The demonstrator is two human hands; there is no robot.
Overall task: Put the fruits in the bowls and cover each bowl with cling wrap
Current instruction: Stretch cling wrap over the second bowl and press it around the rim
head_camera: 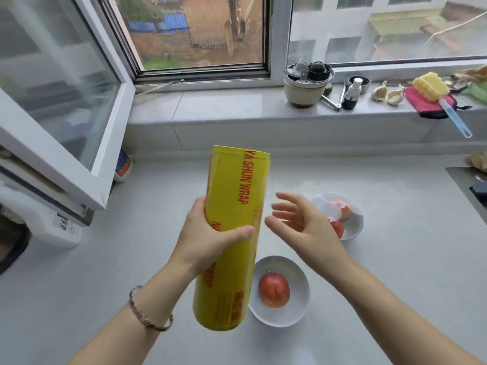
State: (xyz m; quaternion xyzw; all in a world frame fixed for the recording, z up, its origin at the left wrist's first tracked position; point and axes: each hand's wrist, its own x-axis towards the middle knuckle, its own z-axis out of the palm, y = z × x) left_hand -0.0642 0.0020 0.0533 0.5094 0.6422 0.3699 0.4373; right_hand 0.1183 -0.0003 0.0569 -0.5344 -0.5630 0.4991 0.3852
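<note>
As L hand (208,241) grips wrap roll (234,196), roll part-hides near bowl (297,306).

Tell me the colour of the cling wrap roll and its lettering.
The cling wrap roll is yellow with red lettering, seen in the head view.

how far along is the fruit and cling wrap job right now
Done: fruit is in both bowls, one red fruit in the near bowl and other fruits in the far bowl. In hand: the left hand grips the cling wrap roll, and the open right hand is beside it. Left: the near bowl looks uncovered; a sheen on the far bowl may be wrap, I cannot tell.
</note>
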